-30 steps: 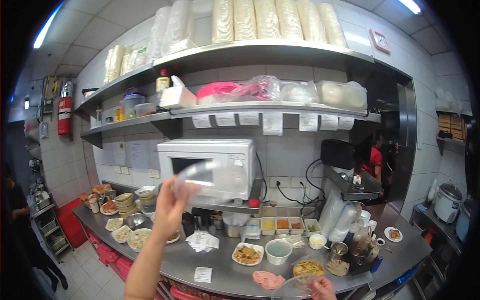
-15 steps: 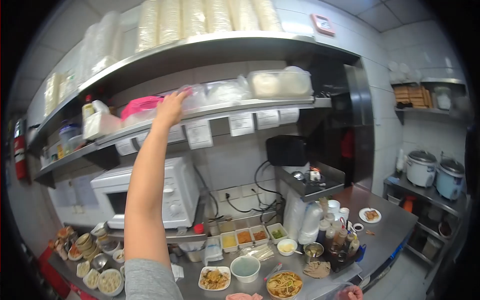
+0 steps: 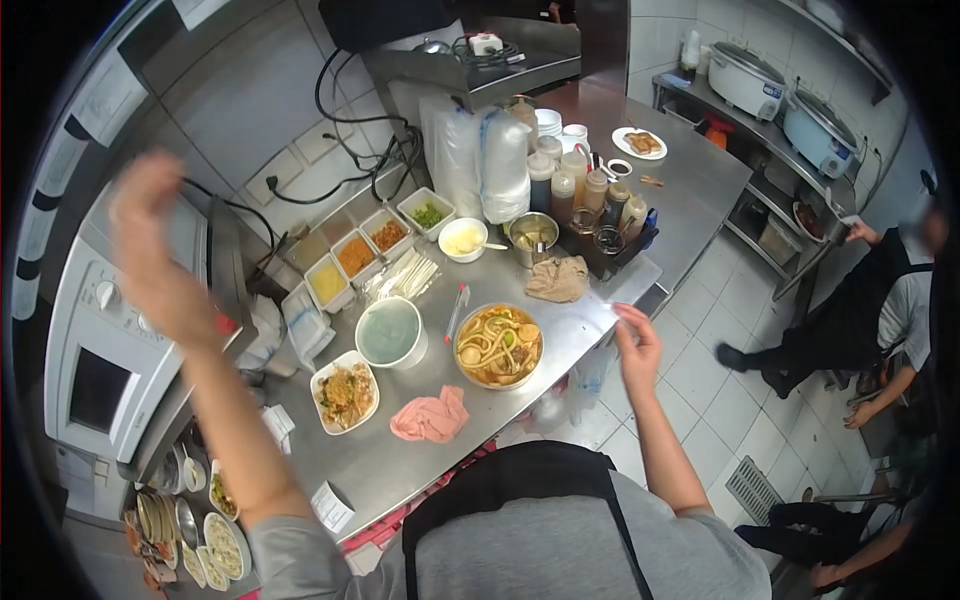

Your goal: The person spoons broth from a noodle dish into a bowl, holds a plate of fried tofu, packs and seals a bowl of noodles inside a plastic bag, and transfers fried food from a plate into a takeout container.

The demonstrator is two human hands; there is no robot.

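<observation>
In the head view, the left hand (image 3: 152, 235) is lifted high and blurred in front of the microwave (image 3: 62, 300); I cannot tell whether its fingers are spread or closed on anything. The right hand (image 3: 640, 352) hangs by the edge of the table (image 3: 372, 466), thumb and fingertips near one another; whether something clear is pinched between them I cannot tell.

Near its fingertips lies a crumpled brown cloth (image 3: 558, 279). From there toward the left hand's side, the noodles (image 3: 500, 342) sit in a round bowl close to the table edge, probably to have them right before the body. A pale tub (image 3: 413, 355) stands farther to that side, and a pink cloth (image 3: 430, 414) lies nearer the body, perhaps kept handy for wiping. Between the hands and beyond, toppings (image 3: 355, 256) fill small trays in a row, likely to keep each apart. Sauce bottles (image 3: 563, 192) cluster upright beyond the right hand, presumably grouped for easy reach.
</observation>
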